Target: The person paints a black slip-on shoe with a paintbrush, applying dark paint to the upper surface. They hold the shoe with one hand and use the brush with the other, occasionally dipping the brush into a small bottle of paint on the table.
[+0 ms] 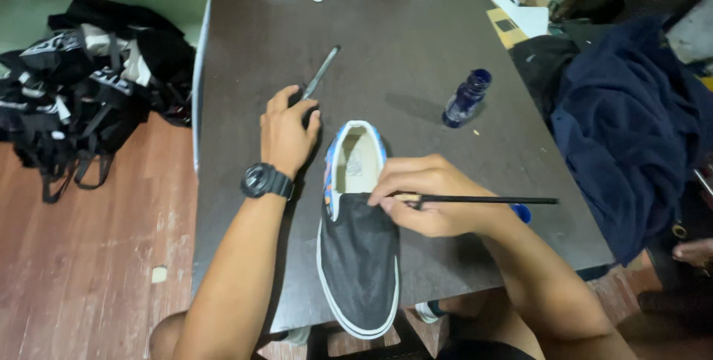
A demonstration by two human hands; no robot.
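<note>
- The right hand (427, 196) is closed in a pinch on a thin black paintbrush (483, 199), fingers together around the end nearest the shoe; the handle runs out level toward the right edge of the tabletop (416, 48).
- The tip of that brush is hidden behind the fingers, right at the rim of the shoe's opening.
- The shoe (358, 234) is a slip-on with a black upper, a white sole edge and a pale lining. It lies near the front edge of the tabletop, toe over that edge and heel toward the middle. Blue and orange colour shows on the side by the heel.
- The left hand (288, 133) rests on the tabletop just beside the shoe's heel, fingers curled around a dark object; whether it grips it firmly I cannot tell. A black watch (266, 180) sits on that wrist.
- A second brush or pen (321, 72) lies slanted on the tabletop, its near end at the left hand's fingertips.
- A small dark blue bottle (466, 98) stands toward the right edge, well apart from the shoe.
- A blue cap (522, 213) shows just behind the right wrist.
- A dark blue cloth (631, 130) hangs past the right edge.
- Black bags (82, 85) lie on the floor off the left edge.
</note>
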